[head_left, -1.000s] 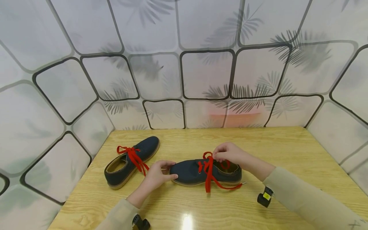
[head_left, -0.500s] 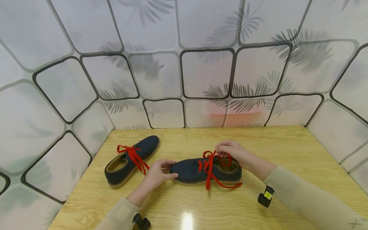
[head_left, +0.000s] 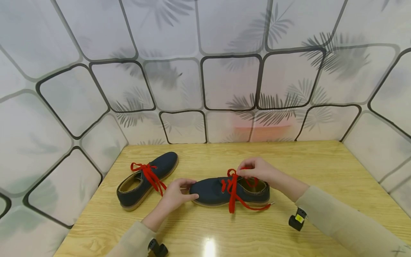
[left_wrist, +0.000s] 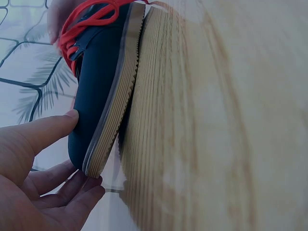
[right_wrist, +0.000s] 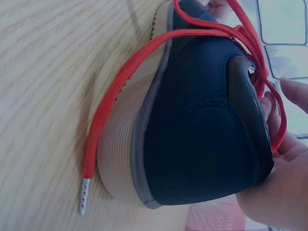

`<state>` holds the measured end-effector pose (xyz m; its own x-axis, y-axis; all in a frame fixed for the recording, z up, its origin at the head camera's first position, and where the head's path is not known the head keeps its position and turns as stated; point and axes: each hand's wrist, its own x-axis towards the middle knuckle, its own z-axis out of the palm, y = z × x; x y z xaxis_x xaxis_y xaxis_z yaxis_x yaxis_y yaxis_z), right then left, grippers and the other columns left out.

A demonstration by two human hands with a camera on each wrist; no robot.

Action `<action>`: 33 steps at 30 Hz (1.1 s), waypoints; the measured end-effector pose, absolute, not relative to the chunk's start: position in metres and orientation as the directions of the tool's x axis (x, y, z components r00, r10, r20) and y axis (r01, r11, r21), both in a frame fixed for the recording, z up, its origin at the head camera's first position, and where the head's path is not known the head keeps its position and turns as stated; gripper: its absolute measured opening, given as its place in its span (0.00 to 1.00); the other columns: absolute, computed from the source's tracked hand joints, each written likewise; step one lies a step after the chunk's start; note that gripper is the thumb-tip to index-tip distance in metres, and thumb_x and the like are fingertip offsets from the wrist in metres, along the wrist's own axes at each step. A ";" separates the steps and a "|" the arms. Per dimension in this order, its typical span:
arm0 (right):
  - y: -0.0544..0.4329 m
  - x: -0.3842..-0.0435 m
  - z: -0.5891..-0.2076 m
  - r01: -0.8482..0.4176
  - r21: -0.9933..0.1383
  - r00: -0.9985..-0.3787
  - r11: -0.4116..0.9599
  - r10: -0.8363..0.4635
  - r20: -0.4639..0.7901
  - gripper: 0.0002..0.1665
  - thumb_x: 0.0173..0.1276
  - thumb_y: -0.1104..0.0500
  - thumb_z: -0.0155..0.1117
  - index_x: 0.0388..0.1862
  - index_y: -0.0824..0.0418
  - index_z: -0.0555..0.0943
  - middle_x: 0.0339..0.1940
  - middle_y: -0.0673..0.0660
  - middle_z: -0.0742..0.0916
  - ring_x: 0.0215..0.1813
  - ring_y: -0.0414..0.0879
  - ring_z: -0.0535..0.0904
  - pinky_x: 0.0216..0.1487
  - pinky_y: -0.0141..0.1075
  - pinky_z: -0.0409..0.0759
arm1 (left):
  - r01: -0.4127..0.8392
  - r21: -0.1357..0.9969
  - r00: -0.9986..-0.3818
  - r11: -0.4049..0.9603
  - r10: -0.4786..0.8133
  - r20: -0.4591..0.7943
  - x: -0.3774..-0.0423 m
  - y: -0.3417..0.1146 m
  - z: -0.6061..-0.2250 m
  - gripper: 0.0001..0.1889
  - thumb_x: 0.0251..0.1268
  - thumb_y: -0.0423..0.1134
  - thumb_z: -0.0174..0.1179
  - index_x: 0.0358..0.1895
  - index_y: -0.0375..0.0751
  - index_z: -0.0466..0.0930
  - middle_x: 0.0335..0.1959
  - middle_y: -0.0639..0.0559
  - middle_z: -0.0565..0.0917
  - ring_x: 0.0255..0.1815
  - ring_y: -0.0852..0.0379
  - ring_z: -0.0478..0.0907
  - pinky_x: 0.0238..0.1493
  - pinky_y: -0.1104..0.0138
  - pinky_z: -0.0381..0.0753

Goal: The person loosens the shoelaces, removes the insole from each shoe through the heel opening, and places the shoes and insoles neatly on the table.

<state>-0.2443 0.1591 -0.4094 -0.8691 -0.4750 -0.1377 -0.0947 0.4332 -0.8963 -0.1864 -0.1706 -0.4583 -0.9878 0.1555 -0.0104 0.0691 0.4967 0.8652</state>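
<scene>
A dark blue shoe (head_left: pixel 208 191) with a pale ribbed sole lies on the wooden table, toe to the left. My left hand (head_left: pixel 174 194) grips its toe, with the thumb (left_wrist: pixel 67 122) on the upper and the fingers bent around the tip. Over the shoe's opening, my right hand (head_left: pixel 258 169) holds the red shoelace (head_left: pixel 233 192) close to its bow knot, fingertips curled around the lace. One long lace end hangs down the near side, its metal tip (right_wrist: pixel 84 197) beside the heel. In the right wrist view, the right hand is partly behind the heel and collar.
A matching blue shoe (head_left: pixel 131 192) with a tied red lace (head_left: pixel 151 176) stands at the left, angled away. The table (head_left: pixel 308 160) reaches back to a patterned cloth wall (head_left: pixel 179 82). Each sleeve wears a small black wrist camera (head_left: pixel 297 219).
My right hand lifted the lace slightly away from the knot, then came back down and left toward it. The left hand stays on the toe, and both shoes stay put.
</scene>
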 end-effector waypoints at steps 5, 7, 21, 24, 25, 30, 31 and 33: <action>0.155 -0.243 -0.409 -0.190 -0.840 -0.863 0.508 -0.495 -0.104 0.08 0.72 0.58 0.73 0.43 0.63 0.89 0.37 0.52 0.90 0.37 0.46 0.78 0.39 0.38 0.79 | 0.075 0.862 -0.988 0.501 0.157 -0.005 -0.186 -0.171 -0.458 0.25 0.58 0.28 0.79 0.60 0.31 0.86 0.58 0.37 0.87 0.60 0.39 0.85 0.61 0.53 0.90; 0.155 -0.242 -0.408 -0.196 -0.836 -0.864 0.512 -0.494 -0.100 0.07 0.72 0.59 0.73 0.42 0.63 0.89 0.35 0.52 0.89 0.36 0.46 0.78 0.38 0.37 0.79 | 0.074 0.864 -0.988 0.499 0.156 -0.006 -0.186 -0.171 -0.458 0.25 0.58 0.28 0.79 0.60 0.31 0.86 0.58 0.37 0.87 0.60 0.39 0.85 0.61 0.52 0.90; 0.157 -0.239 -0.409 -0.078 -0.902 -0.877 0.426 -0.459 -0.141 0.09 0.72 0.61 0.69 0.40 0.68 0.87 0.26 0.48 0.83 0.32 0.45 0.75 0.30 0.34 0.75 | 0.085 0.867 -0.986 0.491 0.169 0.001 -0.187 -0.171 -0.459 0.25 0.58 0.27 0.79 0.60 0.31 0.86 0.58 0.36 0.87 0.60 0.38 0.85 0.62 0.52 0.90; 0.157 -0.239 -0.408 -0.048 -0.917 -0.880 0.397 -0.451 -0.149 0.10 0.73 0.61 0.68 0.42 0.69 0.87 0.27 0.47 0.83 0.33 0.44 0.76 0.31 0.34 0.76 | 0.083 0.867 -0.986 0.491 0.167 0.000 -0.187 -0.171 -0.459 0.25 0.58 0.27 0.79 0.60 0.31 0.86 0.58 0.36 0.86 0.60 0.38 0.85 0.62 0.52 0.90; 0.158 -0.239 -0.408 -0.034 -0.922 -0.883 0.386 -0.444 -0.154 0.10 0.73 0.61 0.68 0.42 0.68 0.87 0.27 0.47 0.83 0.34 0.44 0.76 0.32 0.34 0.76 | 0.080 0.867 -0.986 0.491 0.165 -0.002 -0.187 -0.171 -0.460 0.25 0.58 0.28 0.79 0.60 0.31 0.86 0.58 0.36 0.86 0.60 0.38 0.85 0.62 0.52 0.89; 0.159 -0.241 -0.409 0.020 -0.941 -0.894 0.338 -0.415 -0.168 0.09 0.73 0.60 0.67 0.42 0.66 0.87 0.28 0.45 0.84 0.35 0.41 0.77 0.37 0.33 0.78 | 0.073 0.869 -0.987 0.489 0.160 -0.007 -0.186 -0.172 -0.460 0.25 0.58 0.28 0.79 0.60 0.31 0.86 0.58 0.36 0.86 0.60 0.38 0.84 0.62 0.52 0.89; 0.160 -0.242 -0.409 0.031 -0.945 -0.897 0.326 -0.409 -0.170 0.09 0.72 0.60 0.66 0.42 0.66 0.87 0.28 0.45 0.84 0.35 0.41 0.78 0.39 0.33 0.79 | 0.073 0.870 -0.987 0.488 0.161 -0.008 -0.186 -0.172 -0.460 0.25 0.58 0.28 0.79 0.60 0.31 0.86 0.58 0.36 0.86 0.60 0.38 0.84 0.62 0.52 0.89; 0.160 -0.243 -0.410 0.051 -0.952 -0.901 0.302 -0.398 -0.174 0.08 0.72 0.61 0.66 0.41 0.66 0.87 0.28 0.45 0.85 0.35 0.41 0.78 0.39 0.32 0.80 | 0.074 0.871 -0.986 0.486 0.164 -0.008 -0.186 -0.172 -0.460 0.25 0.58 0.28 0.79 0.60 0.31 0.86 0.59 0.36 0.86 0.60 0.38 0.84 0.62 0.52 0.89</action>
<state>-0.2429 0.1599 -0.4098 -0.9009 -0.3976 -0.1741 0.0508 0.3018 -0.9520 -0.1865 -0.1719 -0.4595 -0.9865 0.1638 -0.0081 0.0737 0.4865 0.8706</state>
